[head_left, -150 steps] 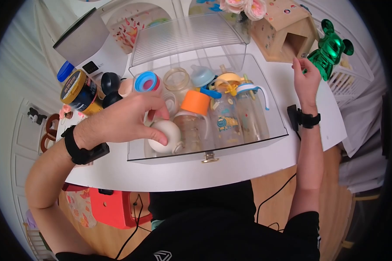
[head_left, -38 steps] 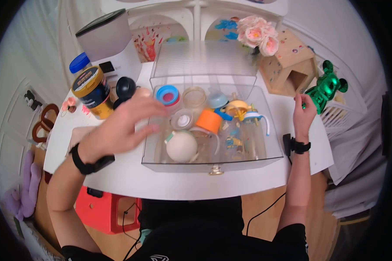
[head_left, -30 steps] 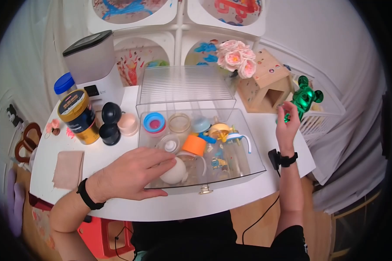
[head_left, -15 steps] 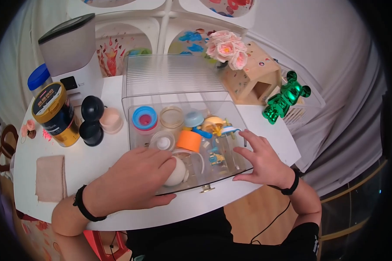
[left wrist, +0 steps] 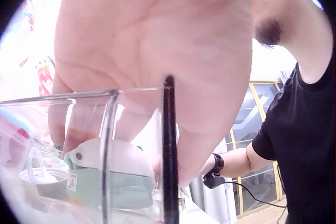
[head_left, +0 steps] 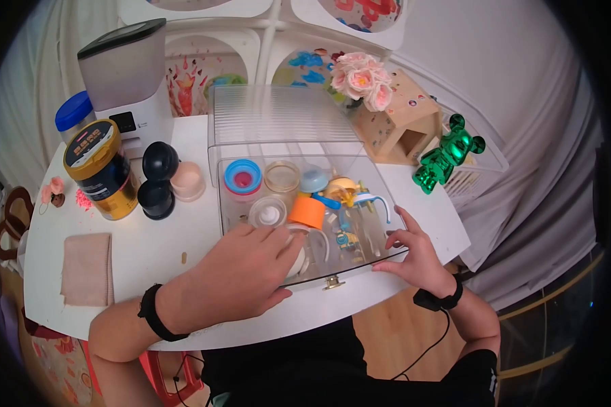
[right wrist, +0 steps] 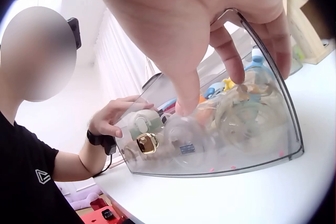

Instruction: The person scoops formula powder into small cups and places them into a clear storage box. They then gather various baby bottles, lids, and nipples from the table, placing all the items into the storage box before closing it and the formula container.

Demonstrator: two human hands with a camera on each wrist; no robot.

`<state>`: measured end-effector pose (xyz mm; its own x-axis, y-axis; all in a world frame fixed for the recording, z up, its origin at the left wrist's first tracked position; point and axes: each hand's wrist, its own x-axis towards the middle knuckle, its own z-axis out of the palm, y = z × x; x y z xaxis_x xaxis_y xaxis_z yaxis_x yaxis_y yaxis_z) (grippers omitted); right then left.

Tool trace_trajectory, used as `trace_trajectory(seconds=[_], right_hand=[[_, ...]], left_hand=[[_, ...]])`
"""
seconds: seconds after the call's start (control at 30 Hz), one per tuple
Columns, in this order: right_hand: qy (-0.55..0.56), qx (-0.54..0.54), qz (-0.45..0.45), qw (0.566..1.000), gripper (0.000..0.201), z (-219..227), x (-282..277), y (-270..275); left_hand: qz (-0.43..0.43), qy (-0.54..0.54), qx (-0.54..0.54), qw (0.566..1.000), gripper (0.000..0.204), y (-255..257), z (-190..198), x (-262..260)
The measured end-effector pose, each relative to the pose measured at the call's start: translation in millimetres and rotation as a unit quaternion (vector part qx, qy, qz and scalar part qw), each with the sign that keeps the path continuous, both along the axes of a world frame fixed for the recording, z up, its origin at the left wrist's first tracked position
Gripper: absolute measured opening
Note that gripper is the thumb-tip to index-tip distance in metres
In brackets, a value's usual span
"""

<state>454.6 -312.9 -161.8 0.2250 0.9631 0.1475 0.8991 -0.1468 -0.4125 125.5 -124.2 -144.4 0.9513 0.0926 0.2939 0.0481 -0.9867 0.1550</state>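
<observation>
A clear lidded storage box [head_left: 353, 270] stands on the white table, its lid raised at the back. My left hand [head_left: 234, 275] straddles the front left corner, thumb outside the front wall and fingers over the top edge. Beneath those fingers lies a white and green rounded device [left wrist: 113, 174], mostly hidden in the head view. At the front right corner my right hand [head_left: 414, 254] grips the box, thumb against the outer front face. Inside are an orange cap [head_left: 307, 212], clear baby bottles [head_left: 346, 239] and a blue-rimmed cup [head_left: 243, 176]. A gold latch [head_left: 333, 282] marks the front.
To the left stand a black-and-gold tub [head_left: 102, 169], black cups [head_left: 157, 199], a pale pink jar [head_left: 188, 182] and a folded cloth [head_left: 87, 270]. A white appliance [head_left: 130, 88] is behind them. Right of the box are a wooden house [head_left: 397, 119] and a shiny green bear figure [head_left: 448, 154].
My left hand has left the white device and come down on the box's front left corner. My right hand has moved from beside the green bear to the front right corner.
</observation>
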Motion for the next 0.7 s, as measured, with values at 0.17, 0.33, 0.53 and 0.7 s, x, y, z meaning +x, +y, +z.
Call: trace_trajectory(seconds=[0.17, 0.33, 0.53, 0.7], right_hand=[[0.035, 0.052, 0.04, 0.997, 0.043, -18, 13, -3], [0.141, 0.118, 0.049, 0.982, 0.04, -33, 16, -7], [0.134, 0.162, 0.073, 0.975, 0.045, -46, 23, -8], [0.146, 0.166, 0.075, 0.972, 0.044, -49, 27, -8]], left_hand=[[0.008, -0.014, -0.012, 1.0, 0.08, -9, -5, 1], [-0.017, -0.023, 0.009, 1.0, 0.081, -9, -5, 4], [-0.026, -0.013, 0.0, 1.0, 0.081, -9, -5, 4], [-0.031, -0.014, 0.001, 0.999, 0.08, -8, -3, 5]])
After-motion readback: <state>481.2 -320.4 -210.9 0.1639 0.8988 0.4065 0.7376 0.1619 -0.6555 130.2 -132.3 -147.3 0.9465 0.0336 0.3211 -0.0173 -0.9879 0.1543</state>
